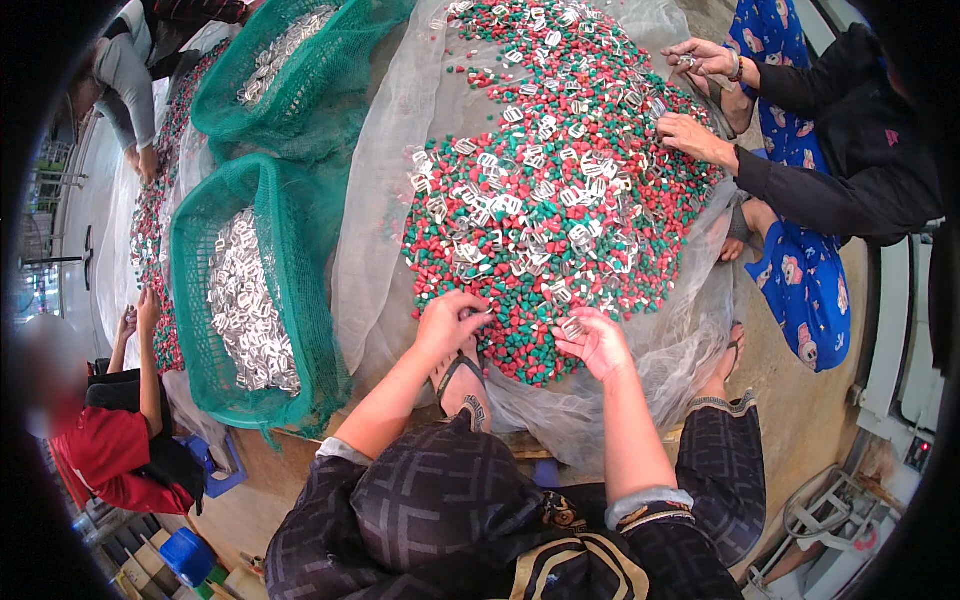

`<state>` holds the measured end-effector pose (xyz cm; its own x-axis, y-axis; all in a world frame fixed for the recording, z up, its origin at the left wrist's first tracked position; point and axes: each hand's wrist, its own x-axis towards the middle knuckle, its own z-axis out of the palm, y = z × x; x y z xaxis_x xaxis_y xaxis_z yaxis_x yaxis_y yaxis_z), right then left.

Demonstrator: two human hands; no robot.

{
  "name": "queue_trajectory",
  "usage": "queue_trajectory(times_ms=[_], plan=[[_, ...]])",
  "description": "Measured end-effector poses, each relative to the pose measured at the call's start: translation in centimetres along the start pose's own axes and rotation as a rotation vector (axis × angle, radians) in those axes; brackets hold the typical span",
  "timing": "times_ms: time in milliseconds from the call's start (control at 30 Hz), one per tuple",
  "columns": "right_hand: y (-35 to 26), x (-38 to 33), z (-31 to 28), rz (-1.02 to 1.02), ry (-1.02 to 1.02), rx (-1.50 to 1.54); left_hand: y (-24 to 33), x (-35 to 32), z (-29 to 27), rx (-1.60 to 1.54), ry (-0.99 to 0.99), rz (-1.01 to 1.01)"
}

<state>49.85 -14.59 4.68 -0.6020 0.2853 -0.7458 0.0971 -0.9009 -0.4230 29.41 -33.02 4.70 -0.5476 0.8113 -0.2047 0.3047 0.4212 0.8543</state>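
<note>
A wide heap of small red, green and white cone-like pebbles (520, 350) covers a sheer whitish net (370, 230) before me. Silvery metal strap buckles (583, 235) lie scattered through it. At the heap's near edge my right hand (603, 348) pinches a metal buckle (572, 328) between thumb and fingers. My left hand (448, 322) is closed in a pinch above the pebbles, left of it; whatever sits at its fingertips is too small to name.
To my left stands a green net-lined basket (183, 320) of metal buckles, with a similar basket (210, 110) beyond. A co-worker's hands (695, 138) work at the heap's right side. Other people sit by another pebble strip (185, 110) at far left.
</note>
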Motion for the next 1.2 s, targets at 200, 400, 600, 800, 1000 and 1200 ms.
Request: queue_trajectory(times_ms=[200,400,600,800,1000,1200], plan=[[0.0,0.0,0.0,0.036,0.053,0.032,-0.9,1.4,-1.8,-0.919,-0.058,-0.502],[0.1,0.2,0.0,0.013,0.173,-0.012,-1.8,5.2,-4.4,-0.889,0.06,-0.392],[0.0,0.5,-0.2,0.004,0.326,-0.002,-2.0,12.4,-4.8,0.353,0.35,-0.02],[0.1,0.4,0.1,-0.034,0.379,-0.142,3.2,10.4,-1.7,0.431,-0.104,0.122],[0.6,0.4,0.8,-0.021,0.325,-0.253,5.7,6.3,-1.9,0.101,-0.057,0.064],[0.9,-0.1,1.3,-0.027,0.306,-0.321,2.6,3.9,-1.6,0.07,0.003,0.07]])
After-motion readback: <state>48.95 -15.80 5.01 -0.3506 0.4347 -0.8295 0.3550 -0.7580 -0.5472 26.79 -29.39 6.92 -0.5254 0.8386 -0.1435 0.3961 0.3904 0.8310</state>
